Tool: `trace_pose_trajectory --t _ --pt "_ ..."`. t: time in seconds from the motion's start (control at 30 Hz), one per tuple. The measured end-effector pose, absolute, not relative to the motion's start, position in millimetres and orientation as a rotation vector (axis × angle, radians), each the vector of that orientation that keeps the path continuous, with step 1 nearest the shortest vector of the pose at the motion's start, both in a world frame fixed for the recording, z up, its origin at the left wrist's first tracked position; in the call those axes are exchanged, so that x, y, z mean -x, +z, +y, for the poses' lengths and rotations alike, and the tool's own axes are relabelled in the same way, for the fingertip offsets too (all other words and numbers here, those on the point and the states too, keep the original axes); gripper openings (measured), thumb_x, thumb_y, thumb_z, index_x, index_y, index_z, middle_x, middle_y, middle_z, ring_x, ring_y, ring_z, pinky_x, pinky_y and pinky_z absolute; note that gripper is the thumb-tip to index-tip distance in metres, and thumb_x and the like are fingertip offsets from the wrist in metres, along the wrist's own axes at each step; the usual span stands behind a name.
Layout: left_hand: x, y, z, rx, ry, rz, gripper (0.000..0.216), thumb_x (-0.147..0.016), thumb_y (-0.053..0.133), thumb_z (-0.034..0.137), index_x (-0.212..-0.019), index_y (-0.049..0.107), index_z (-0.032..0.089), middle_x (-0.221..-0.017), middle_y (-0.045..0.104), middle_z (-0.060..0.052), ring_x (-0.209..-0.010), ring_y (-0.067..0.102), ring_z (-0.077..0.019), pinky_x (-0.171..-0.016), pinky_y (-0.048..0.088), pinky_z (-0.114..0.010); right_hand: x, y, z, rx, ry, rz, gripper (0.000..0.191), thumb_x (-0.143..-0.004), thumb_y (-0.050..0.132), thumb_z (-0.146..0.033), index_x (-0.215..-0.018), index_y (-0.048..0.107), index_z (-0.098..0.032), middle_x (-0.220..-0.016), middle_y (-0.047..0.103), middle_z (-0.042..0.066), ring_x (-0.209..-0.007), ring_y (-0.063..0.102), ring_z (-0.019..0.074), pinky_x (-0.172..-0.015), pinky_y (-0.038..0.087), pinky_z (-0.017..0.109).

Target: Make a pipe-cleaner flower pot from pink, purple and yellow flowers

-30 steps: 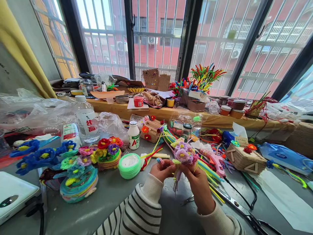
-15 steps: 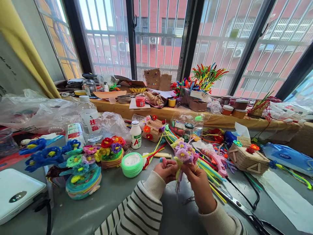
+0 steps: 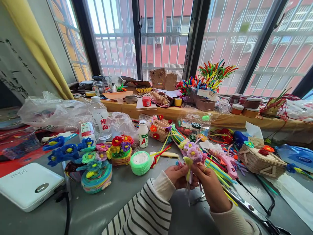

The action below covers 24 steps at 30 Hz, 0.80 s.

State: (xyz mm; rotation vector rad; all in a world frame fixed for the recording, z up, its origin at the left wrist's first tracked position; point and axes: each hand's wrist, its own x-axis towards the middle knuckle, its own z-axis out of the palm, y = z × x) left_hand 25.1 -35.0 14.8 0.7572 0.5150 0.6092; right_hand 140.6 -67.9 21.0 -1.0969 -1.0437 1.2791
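Note:
A small bouquet of pipe-cleaner flowers [image 3: 192, 151], lilac and pink with yellow centres, stands upright between my two hands. My left hand [image 3: 178, 176] is closed around the lower stems from the left. From the right, my right hand [image 3: 210, 182] pinches the bunch just under the blooms. Thin stem ends hang below my fingers. Parts of the stems are hidden by the fingers. Behind the bouquet lie loose green and yellow pipe cleaners [image 3: 220, 173]. Below my right hand, a small metal tool [image 3: 198, 199] lies partly covered on the grey table.
Large scissors [image 3: 251, 209] and a pink glue gun [image 3: 227, 163] with a black cord lie to the right. A green coiled round [image 3: 140, 163], a white bottle [image 3: 143, 134] and finished flower pots [image 3: 96, 178] stand left. A white power bank [image 3: 29, 186] sits far left.
The view has turned slightly left, so everything appears shifted rightward. Both hands still hold the bouquet, with the left fingers now closer together around the stems.

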Motion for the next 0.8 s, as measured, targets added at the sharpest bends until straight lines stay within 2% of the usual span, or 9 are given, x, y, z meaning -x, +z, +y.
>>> trace_pose_trajectory --t 0.13,0.3,0.63,0.8 --pt "-23.8 11.0 -33.9 -0.794 0.603 0.467 0.038 -0.049 0.066 0.044 -0.063 0.055 0.01 -0.055 0.058 -0.002 -0.048 0.054 -0.012 -0.052 0.038 -0.027 -143.6 23.3 -67.9 1.133 1.289 -1.121 0.035 -0.058 0.058 -0.048 -0.048 0.054 -0.014 -0.039 0.046 -0.003 -0.037 0.04 0.0094 -0.039 0.033 0.023" --pt "-23.7 12.9 -33.8 -0.86 0.617 0.521 0.045 -0.042 0.066 0.05 -0.055 0.053 0.009 -0.049 0.055 -0.001 -0.042 0.051 -0.01 -0.047 0.037 -0.024 -148.4 24.4 -67.9 1.086 1.282 -1.251 0.031 -0.064 0.056 -0.043 -0.052 0.06 -0.014 -0.043 0.053 -0.001 -0.041 0.044 0.0104 -0.044 0.034 0.023" --pt "-31.7 11.2 -39.3 -1.047 0.818 0.603 0.049 -0.046 0.057 0.058 -0.054 0.054 0.01 -0.048 0.051 -0.001 -0.044 0.049 -0.009 -0.05 0.039 -0.024 -149.9 27.8 -69.4 1.164 1.053 -1.335 0.034 -0.063 0.057 -0.043 -0.042 0.054 -0.016 -0.044 0.052 0.0 -0.046 0.044 0.0117 -0.047 0.035 0.023" --pt "-29.1 18.9 -42.4 -1.068 0.744 0.592 0.049 -0.043 0.06 0.057 -0.056 0.053 0.011 -0.053 0.051 -0.001 -0.048 0.049 -0.0084 -0.053 0.039 -0.023 -147.8 28.9 -70.0 1.115 1.161 -1.302 0.039 -0.064 0.053 -0.047 -0.04 0.051 -0.016 -0.04 0.049 -0.001 -0.044 0.045 0.0123 -0.049 0.037 0.025"
